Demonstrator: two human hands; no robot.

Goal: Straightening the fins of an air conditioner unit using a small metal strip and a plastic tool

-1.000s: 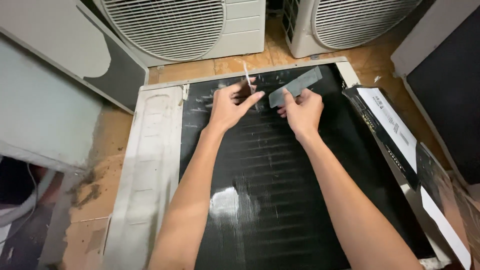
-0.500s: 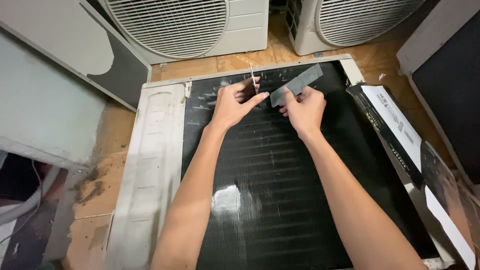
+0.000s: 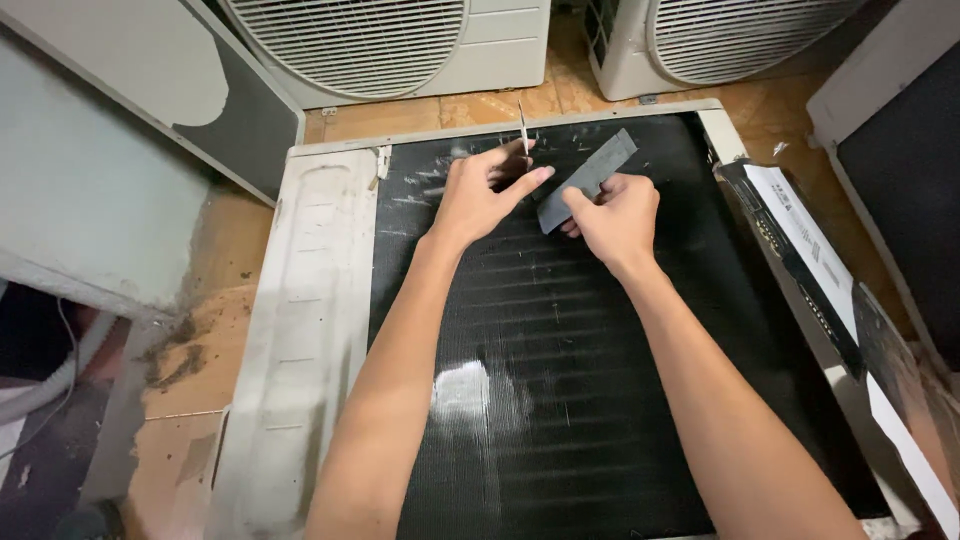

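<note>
A person's two bare arms reach up from the bottom of the frame over an air-conditioner outdoor unit (image 3: 310, 330) lying flat on the floor, its black finned coil (image 3: 600, 380) facing up and filling the centre of the frame. The right hand (image 3: 615, 215), just above centre, is clamped on a flat grey rectangular tool (image 3: 588, 178), thumb and fingers pinching its lower end while the rest slants up and to the right over the fins. The left hand (image 3: 480, 195), just beside it on the left, holds a thin pale strip (image 3: 523, 128) that stands up from the fingers toward the top edge of the unit; the index finger stretches out toward the grey tool, nearly touching it, and the other fingers are curled. Whether the tool's edge touches the fins cannot be told.

Pale scuff marks streak the coil near the hands, and a bright patch glints on the fins at lower centre. The unit's off-white casing runs down the left of the coil. At the top of the frame stand two more white units with round fan grilles (image 3: 350, 40). A dark panel with a white label (image 3: 800, 240) lies along the right edge, over an orange tiled floor (image 3: 200, 300).
</note>
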